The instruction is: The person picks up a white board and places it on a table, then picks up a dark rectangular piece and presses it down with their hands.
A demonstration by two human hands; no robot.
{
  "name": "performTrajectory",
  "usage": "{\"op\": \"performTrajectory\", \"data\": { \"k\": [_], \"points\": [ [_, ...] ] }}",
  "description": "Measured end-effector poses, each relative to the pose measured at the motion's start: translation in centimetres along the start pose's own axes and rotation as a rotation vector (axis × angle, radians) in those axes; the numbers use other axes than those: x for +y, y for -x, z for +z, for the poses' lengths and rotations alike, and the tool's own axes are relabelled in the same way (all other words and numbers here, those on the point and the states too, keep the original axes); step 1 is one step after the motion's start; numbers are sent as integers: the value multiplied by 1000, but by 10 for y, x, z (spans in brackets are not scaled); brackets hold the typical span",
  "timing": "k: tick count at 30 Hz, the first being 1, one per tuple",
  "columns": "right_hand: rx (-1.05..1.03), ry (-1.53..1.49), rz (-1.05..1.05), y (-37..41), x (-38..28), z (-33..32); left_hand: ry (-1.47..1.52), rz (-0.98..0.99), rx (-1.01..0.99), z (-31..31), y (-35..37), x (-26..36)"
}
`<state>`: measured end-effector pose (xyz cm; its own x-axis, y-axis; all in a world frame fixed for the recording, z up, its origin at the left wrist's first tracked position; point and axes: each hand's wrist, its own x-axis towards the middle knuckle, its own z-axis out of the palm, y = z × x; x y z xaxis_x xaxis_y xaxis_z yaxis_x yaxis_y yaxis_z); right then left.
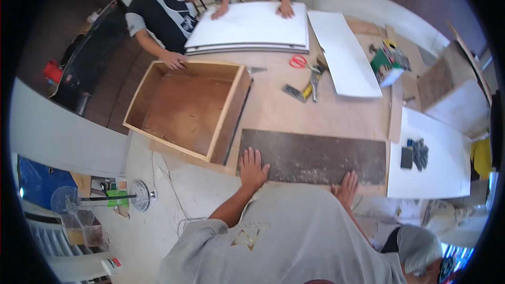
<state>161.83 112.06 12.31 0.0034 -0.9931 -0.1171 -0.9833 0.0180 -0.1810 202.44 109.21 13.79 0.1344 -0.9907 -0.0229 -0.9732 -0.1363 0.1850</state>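
Observation:
A dark brown, scuffed wooden board (315, 156) lies flat along the near edge of the worktable. On its left end rests my left hand (253, 171), palm down with fingers spread. My right hand (345, 188) touches the board's near edge farther right, its fingers stretched out. Left of the board sits an open wooden drawer (189, 102) with a reddish-brown bottom and a dark strip along its right side. Neither hand grasps anything.
Two people stand across the table; one rests a hand on the drawer, the other on stacked white panels (252, 23). Red-handled scissors (298, 62), yellow-black tools (305, 90), a white sheet (347, 55), a green box (388, 64) and gloves (419, 154) lie around. A fan (68, 200) stands left.

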Motion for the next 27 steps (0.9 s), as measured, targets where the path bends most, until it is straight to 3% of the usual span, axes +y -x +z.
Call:
{"op": "performTrajectory", "data": {
  "k": [27],
  "points": [
    [25, 12, -29, 1, 8, 9, -16, 26, 25, 6, 6, 0]
  ]
}}
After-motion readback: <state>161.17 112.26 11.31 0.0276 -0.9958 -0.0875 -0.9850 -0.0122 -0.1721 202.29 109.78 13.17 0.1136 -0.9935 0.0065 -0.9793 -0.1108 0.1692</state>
